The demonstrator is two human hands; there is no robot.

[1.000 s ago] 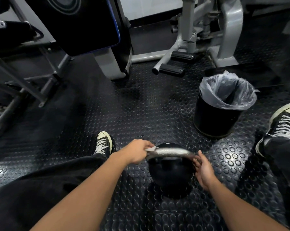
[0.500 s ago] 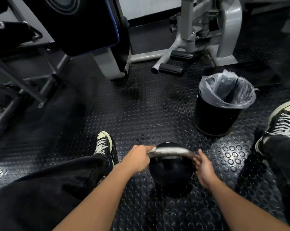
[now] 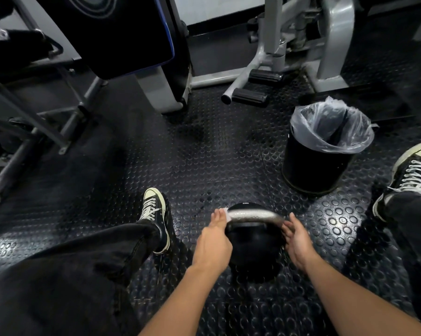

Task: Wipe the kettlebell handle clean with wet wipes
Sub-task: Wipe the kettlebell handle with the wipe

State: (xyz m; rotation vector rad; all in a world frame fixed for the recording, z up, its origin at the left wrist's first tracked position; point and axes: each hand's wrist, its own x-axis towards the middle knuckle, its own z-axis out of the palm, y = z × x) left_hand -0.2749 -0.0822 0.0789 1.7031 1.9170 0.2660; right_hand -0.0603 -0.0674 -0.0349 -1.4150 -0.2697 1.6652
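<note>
Black kettlebell (image 3: 252, 248), shiny grey handle (image 3: 255, 215). Left hand (image 3: 213, 243) pinches white wet wipe (image 3: 224, 210) at handle's left end. Right hand (image 3: 298, 241) fingers relaxed, touching right end.

The scene was dim, with soft light from above that left a pale sheen on the studded rubber floor (image 3: 216, 151) in the middle and at the near left. The kettlebell handle (image 3: 254, 215) caught a bright glare, while the hands (image 3: 298, 241) beside it were smeared by motion blur. The wide lens bent the gym machines (image 3: 301, 44) at the far edges, and the corners fell into deep shadow.
</note>
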